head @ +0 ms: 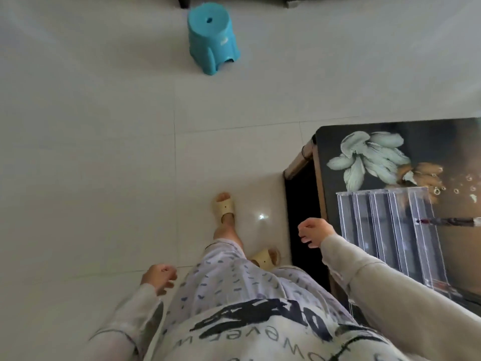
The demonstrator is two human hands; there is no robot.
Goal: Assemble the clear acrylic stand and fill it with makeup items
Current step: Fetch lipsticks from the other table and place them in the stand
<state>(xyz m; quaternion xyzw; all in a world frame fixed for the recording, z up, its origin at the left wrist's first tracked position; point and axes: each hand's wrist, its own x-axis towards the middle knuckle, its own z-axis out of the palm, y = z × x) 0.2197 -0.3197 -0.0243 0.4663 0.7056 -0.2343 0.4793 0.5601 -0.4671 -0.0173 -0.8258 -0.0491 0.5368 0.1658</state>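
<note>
Pale long sleeves (390, 287) and a printed white shirt (260, 332) fill the bottom of the view, and both hands hang idle. Beside the patterned trousers (234, 277), the left hand (158, 278) is loosely curled and grips nothing. The right hand (315, 231) is likewise loosely curled and empty, just off the left edge of the dark glossy bench (330, 147). Just right of the right hand, on that bench, sits the clear ribbed acrylic stand (385, 230), with a slim dark makeup pencil (447, 221) lying across its far side. Between the hands, feet in cream slippers (225, 208) stand on the pale tiled floor (91, 152). Far ahead of both hands sits a turquoise plastic stool (212, 39).
</note>
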